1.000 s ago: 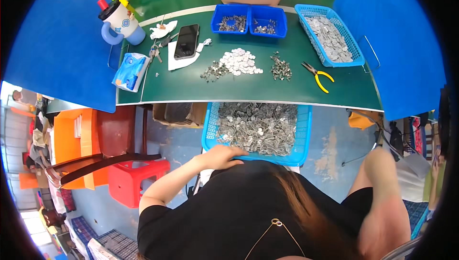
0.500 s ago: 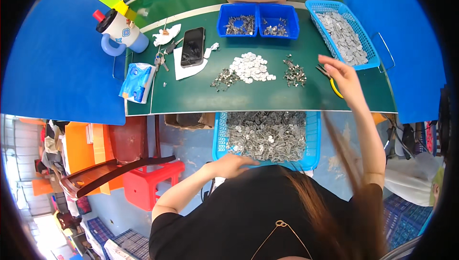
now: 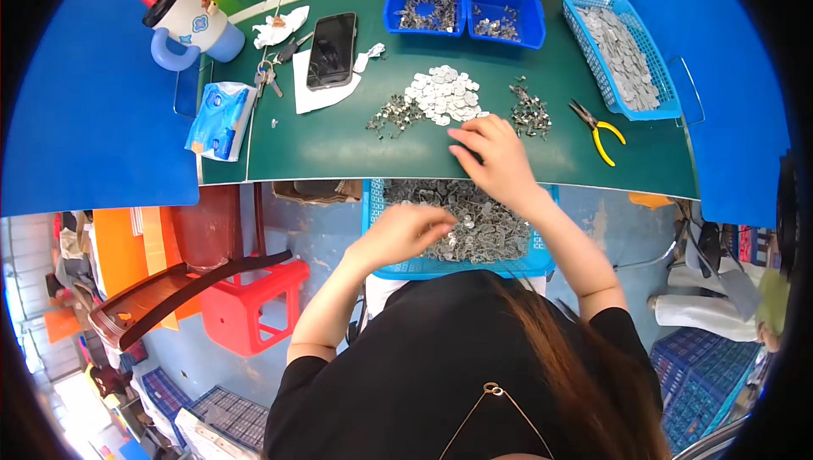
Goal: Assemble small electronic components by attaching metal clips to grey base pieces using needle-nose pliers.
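My left hand (image 3: pixel 400 236) hangs over the blue basket (image 3: pixel 398 272) of small metal-and-clear pieces at my lap. Its fingers are bent together; what they hold, if anything, is too small to make out. At the table's front edge, my right hand (image 3: pixel 498 159) is open, thumb and fingers apart, with nothing visible between them. Just beyond its fingertips lies a pile of white flat discs (image 3: pixel 445 94). Small metal clips form one heap (image 3: pixel 395 115) left of the discs and another heap (image 3: pixel 531 113) right of them. Yellow-handled pliers (image 3: pixel 603 132) lie farther right.
Two joined blue bins (image 3: pixel 426 13) with metal parts stand behind the discs. A light-blue basket (image 3: pixel 656 62) of grey discs sits at the right. Leftward are a phone (image 3: pixel 332 51), keys (image 3: pixel 268 79), a tissue pack (image 3: pixel 222 121) and a handled tumbler (image 3: pixel 190 28). A red stool (image 3: pixel 250 308) stands at left.
My right hand has moved left from beside the pliers to the table edge near the white discs. My left hand has risen from the basket's near rim to over its contents. The view has shifted slightly.
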Demonstrator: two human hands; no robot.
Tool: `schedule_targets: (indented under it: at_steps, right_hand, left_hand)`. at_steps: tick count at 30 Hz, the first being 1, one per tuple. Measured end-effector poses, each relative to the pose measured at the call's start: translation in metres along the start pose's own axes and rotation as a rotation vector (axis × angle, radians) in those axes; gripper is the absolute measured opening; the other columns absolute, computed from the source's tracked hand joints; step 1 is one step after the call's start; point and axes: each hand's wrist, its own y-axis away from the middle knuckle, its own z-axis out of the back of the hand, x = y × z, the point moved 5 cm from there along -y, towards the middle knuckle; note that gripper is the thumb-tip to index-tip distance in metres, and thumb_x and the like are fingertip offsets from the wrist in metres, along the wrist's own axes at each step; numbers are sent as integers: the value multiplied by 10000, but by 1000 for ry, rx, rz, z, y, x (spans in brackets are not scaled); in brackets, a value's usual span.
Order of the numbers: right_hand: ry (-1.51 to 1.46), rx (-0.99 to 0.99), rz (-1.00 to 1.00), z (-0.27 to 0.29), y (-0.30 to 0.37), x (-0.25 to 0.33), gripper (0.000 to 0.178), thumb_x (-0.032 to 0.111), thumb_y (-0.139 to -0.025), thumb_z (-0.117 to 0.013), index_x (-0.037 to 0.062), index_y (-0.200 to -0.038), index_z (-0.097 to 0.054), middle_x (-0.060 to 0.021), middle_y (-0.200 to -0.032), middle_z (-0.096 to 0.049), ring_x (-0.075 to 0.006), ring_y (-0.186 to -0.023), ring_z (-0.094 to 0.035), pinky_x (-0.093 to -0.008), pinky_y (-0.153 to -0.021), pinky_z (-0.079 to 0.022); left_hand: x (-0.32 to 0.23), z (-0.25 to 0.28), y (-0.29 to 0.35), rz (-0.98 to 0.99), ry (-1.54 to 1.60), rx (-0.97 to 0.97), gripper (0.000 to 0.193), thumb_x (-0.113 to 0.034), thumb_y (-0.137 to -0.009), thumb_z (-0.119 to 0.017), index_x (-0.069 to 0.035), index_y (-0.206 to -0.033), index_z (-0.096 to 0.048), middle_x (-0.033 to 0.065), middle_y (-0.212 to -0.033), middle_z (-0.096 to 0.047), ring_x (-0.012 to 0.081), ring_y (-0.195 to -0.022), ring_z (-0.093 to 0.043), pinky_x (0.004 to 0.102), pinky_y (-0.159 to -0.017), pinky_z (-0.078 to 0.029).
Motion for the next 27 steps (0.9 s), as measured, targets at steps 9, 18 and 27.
schedule_targets:
  at_steps: [9,18,27]
  right_hand:
    - [189,78,126,-22,16,16,408,263,-760,-704,64,-1102,-607,-67,-1256,-567,-204,-1147,-525,-415,-915,-360]
    - [-82,-114,319,-27,29,31,166,-21,-720,-673,19,-881,-660,-92,-974,-664,-235,-830,-635,-338,-673,-498]
    - [-1028,-51,-508,-65,-3,34,136,-21,-810,-655,-10,-940,-695,-95,-946,-633,-164,-839,-628,-266,-729,-516]
  left_hand:
    - [0,36,6,-7,82,-508,147,-36,-871,-598,-27,-1003,-663,74,-786,-653,133,-721,-658,247,-605,-498]
    - [19,23,12,24,393,-820,167,-19,-896,-564,-6,-1048,-632,73,-852,-638,128,-792,-652,230,-612,-522]
    - [48,28,21,29,1047,-991,129,-54,-902,-595,27,-1001,-611,88,-890,-657,141,-806,-649,259,-685,-569]
